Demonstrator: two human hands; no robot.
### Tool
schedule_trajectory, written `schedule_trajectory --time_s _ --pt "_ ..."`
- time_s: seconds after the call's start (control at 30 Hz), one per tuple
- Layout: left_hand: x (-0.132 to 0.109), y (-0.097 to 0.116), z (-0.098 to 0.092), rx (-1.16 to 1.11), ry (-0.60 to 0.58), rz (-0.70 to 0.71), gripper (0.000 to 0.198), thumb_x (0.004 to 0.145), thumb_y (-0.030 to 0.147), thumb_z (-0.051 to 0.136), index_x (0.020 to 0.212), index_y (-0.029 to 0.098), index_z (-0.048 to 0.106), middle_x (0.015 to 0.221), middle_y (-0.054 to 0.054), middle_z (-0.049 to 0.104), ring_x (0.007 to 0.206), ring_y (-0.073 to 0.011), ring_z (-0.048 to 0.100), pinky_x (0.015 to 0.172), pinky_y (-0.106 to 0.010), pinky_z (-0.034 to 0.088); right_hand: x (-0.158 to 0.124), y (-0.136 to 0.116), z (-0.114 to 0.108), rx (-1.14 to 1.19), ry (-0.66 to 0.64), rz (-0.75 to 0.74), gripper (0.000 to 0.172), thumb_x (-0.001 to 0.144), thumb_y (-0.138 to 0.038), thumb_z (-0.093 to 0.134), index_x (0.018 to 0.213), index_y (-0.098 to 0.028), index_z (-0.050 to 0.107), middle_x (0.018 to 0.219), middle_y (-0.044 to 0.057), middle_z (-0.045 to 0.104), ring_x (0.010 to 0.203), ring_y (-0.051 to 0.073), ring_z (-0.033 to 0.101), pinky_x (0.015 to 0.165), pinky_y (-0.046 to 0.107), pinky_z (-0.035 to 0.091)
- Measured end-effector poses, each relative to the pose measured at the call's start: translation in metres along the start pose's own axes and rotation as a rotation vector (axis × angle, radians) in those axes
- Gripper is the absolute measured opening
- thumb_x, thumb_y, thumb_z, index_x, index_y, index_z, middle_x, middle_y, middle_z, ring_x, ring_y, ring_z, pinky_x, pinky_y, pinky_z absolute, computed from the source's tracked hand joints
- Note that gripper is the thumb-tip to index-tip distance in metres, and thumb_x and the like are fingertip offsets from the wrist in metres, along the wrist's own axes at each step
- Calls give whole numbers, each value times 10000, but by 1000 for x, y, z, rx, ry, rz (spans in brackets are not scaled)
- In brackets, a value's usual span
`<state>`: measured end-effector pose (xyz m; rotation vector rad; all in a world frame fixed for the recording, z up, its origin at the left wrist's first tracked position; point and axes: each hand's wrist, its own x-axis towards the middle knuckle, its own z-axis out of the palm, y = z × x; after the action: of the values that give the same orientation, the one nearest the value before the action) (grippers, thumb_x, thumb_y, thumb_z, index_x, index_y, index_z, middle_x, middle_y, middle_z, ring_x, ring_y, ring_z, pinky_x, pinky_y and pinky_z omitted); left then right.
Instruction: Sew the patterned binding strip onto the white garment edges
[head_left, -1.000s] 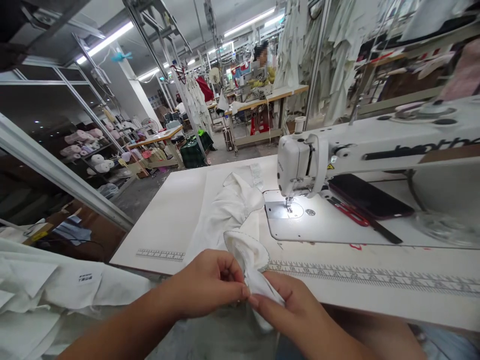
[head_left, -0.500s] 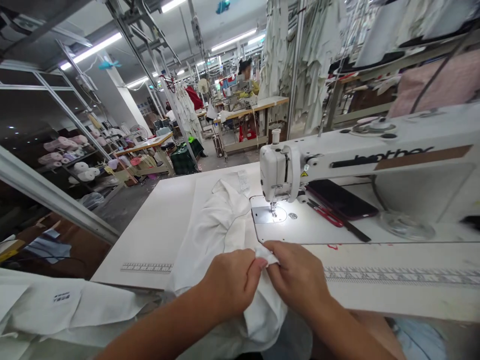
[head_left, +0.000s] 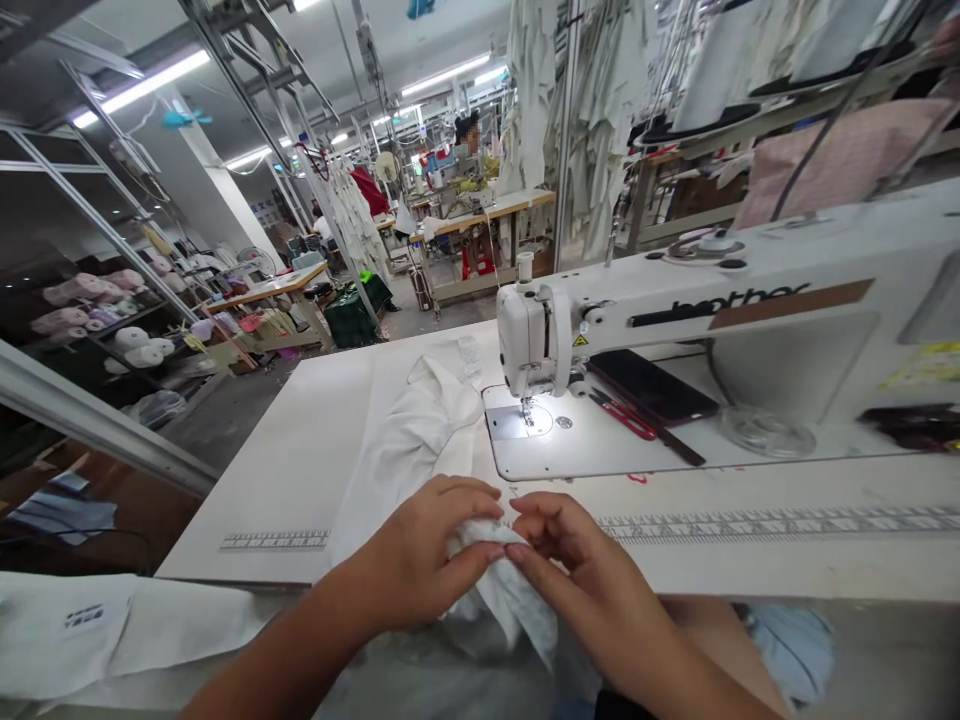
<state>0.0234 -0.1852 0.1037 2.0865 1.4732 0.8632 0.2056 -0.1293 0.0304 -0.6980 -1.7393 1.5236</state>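
White fabric (head_left: 405, 440) lies bunched on the table left of the needle plate and hangs over the front edge. My left hand (head_left: 439, 545) has its thumb and fingers closed on a fold of this fabric. Close by on the right, my right hand (head_left: 566, 555) has its thumb against the same fold, its fingers curled above. The thumbs nearly meet. Both hands are at the table's front edge, below the lit needle area of a white sewing machine (head_left: 536, 345). Patterned fabric hangs beneath the hands.
Red-handled scissors (head_left: 626, 415) and a dark phone (head_left: 652, 385) lie under the machine arm. A printed ruler (head_left: 750, 525) runs along the front edge. More white cloth (head_left: 172, 625) sits at the lower left. A person (head_left: 466, 135) is at a far workstation.
My hands have shifted slightly left and loosened from tight fists to fingertip holds, with the fabric between them turned and patterned folds now showing. The view has moved a little right.
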Motion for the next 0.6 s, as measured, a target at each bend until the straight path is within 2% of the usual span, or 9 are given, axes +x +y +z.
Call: schedule_trajectory --time_s 0.07,0.17,0.27,0.37,0.43,0.53,0.6 --pt "1 2 0 -58 -15 32 304 867 199 638 1170 185 626 1155 -81 660 1088 -199 582 965 -316 436 -1 0 1 -45 13 -49 155 945 -338 529 1081 -269 501 911 -4 584 843 146 598 725 257 497" --pt "0 3 6 -93 17 64 174 903 178 581 1040 196 687 1007 -52 710 981 -179 615 911 -300 448 -5 -5 0 -105 1 -91 115 959 -323 504 1060 -269 501 916 -4 597 841 145 601 699 244 498" --pt "-3 3 18 -109 119 -12 145 906 190 549 846 162 678 781 -39 668 743 -148 602 705 -256 460 -10 -11 0 -145 -61 -112 126 980 -306 457 1097 -274 492 912 0 618 832 149 611 677 243 503" --pt "-7 0 28 -54 210 -69 282 909 243 527 645 159 574 593 4 519 559 -116 481 551 -245 375 -12 -12 0 -143 -111 -115 176 999 -303 401 1162 -268 456 924 17 637 839 160 627 712 275 515" --pt "-8 -2 30 -43 204 -49 273 914 237 512 662 158 581 613 -7 543 597 -128 505 591 -254 393 -12 -10 -1 -152 -86 -104 211 995 -310 404 1200 -260 421 888 16 636 807 164 633 711 289 521" --pt "-8 -3 29 -127 129 -32 185 924 199 495 849 160 660 802 -52 666 773 -158 599 733 -271 447 -12 -7 -1 -218 -62 -113 207 976 -286 431 1181 -258 423 825 -4 621 747 158 627 665 275 520" --pt "-9 -2 28 -164 106 -53 186 924 189 492 888 167 673 841 -53 680 790 -156 611 738 -263 452 -12 -7 0 -252 -67 -146 190 970 -262 427 1160 -266 434 821 -14 621 727 144 625 642 256 514"
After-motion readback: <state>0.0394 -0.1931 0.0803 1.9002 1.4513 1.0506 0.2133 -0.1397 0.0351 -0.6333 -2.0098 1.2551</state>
